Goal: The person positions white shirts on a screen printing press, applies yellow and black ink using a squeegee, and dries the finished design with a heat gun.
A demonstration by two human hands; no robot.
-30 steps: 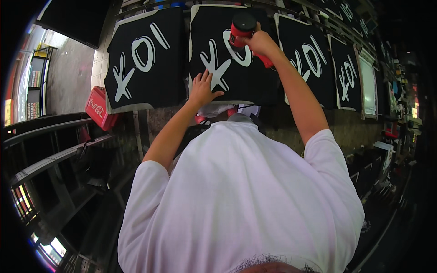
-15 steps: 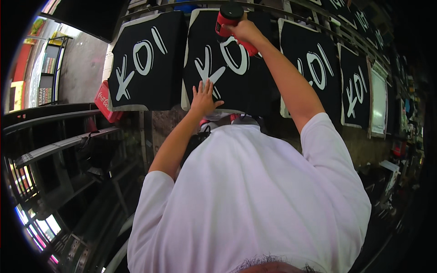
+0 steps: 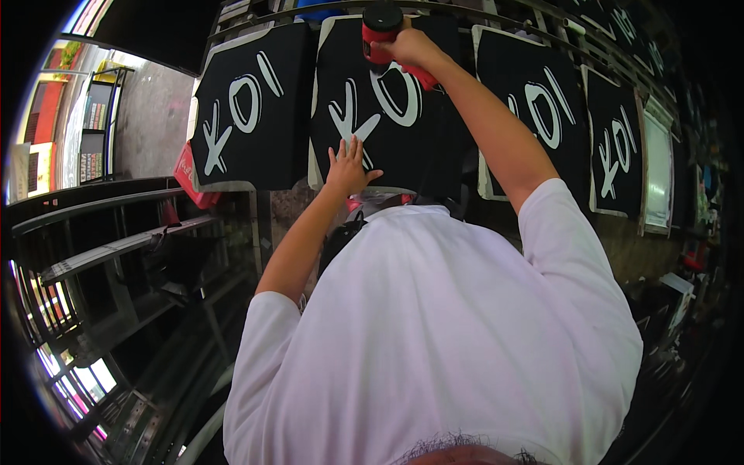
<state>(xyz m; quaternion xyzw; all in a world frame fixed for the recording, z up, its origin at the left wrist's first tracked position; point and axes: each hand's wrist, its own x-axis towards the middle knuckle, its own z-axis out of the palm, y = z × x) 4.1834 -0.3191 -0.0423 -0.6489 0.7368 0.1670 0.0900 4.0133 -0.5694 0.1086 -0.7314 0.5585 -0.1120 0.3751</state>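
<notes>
My left hand lies flat with spread fingers on the near part of a black cloth. The cloth covers a pale-edged board and bears large white printed lettering. My right hand is wrapped round a red and black heat gun, held over the far part of the same cloth. Its barrel stands nearly upright with the black end on top, and its lower end is above the lettering. Part of the red handle shows below my wrist.
Similar printed black cloths lie on boards to the left and right, with another cloth further right. A red crate stands at the left. Metal rails run behind the boards. A dark metal frame fills the lower left.
The heat gun and my right hand have shifted slightly left and away from me. My left hand keeps its place on the cloth. The view has turned a little.
</notes>
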